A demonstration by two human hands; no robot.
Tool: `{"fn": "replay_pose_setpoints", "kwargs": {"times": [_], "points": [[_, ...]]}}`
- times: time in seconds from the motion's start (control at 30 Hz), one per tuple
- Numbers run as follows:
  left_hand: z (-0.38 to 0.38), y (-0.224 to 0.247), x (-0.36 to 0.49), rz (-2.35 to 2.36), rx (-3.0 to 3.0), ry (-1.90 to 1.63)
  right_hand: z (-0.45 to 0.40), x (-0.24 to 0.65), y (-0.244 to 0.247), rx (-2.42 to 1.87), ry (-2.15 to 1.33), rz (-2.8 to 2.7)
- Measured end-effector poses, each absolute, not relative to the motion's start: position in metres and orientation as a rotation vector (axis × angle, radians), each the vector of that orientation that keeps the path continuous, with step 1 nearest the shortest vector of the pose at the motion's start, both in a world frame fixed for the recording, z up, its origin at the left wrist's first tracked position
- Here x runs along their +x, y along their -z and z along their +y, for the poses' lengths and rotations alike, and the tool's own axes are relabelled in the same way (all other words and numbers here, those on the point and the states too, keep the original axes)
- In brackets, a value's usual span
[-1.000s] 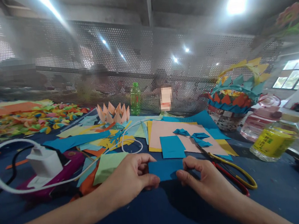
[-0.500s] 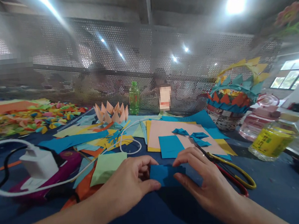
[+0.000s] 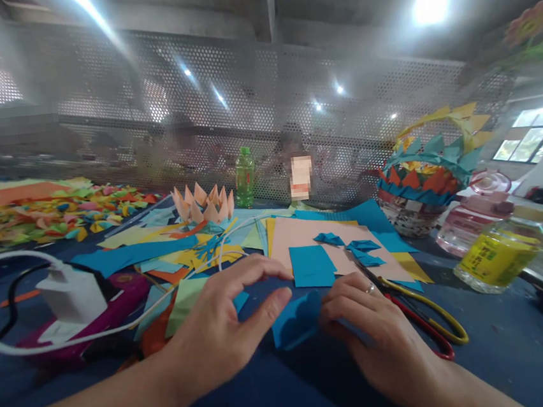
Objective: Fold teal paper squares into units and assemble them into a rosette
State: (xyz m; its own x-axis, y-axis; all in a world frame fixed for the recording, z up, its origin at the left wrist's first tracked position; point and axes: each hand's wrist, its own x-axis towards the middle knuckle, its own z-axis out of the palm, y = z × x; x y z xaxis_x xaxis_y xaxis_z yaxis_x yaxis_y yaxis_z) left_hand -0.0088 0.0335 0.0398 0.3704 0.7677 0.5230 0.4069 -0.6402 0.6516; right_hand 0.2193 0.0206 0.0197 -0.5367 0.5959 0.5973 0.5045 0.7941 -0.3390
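A small piece of blue paper (image 3: 296, 321) stands between my hands, low over the dark blue tabletop. My right hand (image 3: 369, 322) is closed on its right edge, and the fingertips are partly hidden behind the knuckles. To the left, my left hand (image 3: 237, 319) is open, thumb and fingers apart, with nothing between them. Just beyond the hands lies a blue paper square (image 3: 313, 266) on a pink sheet (image 3: 282, 237). Several folded blue paper pieces (image 3: 363, 246) rest to its right. Scissors (image 3: 429, 316) with yellow and red handles lie beside my right hand.
A white charger (image 3: 69, 293) sits in a purple power strip (image 3: 126, 288) at left, its cable looping across. A peach folded-paper ring (image 3: 203, 205), a green bottle (image 3: 245, 177), a paper basket (image 3: 415, 196) and a yellow-labelled bottle (image 3: 497, 255) stand around. Colourful folded pieces (image 3: 61, 214) are heaped far left.
My left hand has let go of the blue paper and opened, moving slightly up. The paper now tilts in my right hand, whose fingers have closed more tightly.
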Motion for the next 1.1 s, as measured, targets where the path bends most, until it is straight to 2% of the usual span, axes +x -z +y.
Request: {"fn": "replay_pose_setpoints", "kwargs": {"times": [0.17, 0.3, 0.43, 0.7, 0.83, 1.1], "points": [[0.027, -0.038, -0.010, 0.534, 2.561, -1.008, 0.023, 0.223, -0.020, -0.668, -0.197, -2.358], [0.030, -0.039, -0.010, 0.506, 2.663, -0.745, 0.026, 0.227, -0.022, -0.618, -0.241, -2.446], [0.033, -0.040, -0.009, 0.501, 2.726, -0.564, 0.020, 0.225, -0.028, -0.770, -0.268, -2.506], [0.029, -0.036, -0.008, 0.529, 2.830, -0.492, 0.014, 0.215, -0.027, -0.641, -0.109, -2.619], [0.026, -0.041, -0.008, 0.540, 2.816, -0.593, 0.018, 0.221, -0.022, -0.600, -0.010, -2.547], [0.023, -0.036, -0.009, 0.514, 2.844, -0.604, 0.018, 0.223, -0.022, -0.614, -0.085, -2.602]]}}
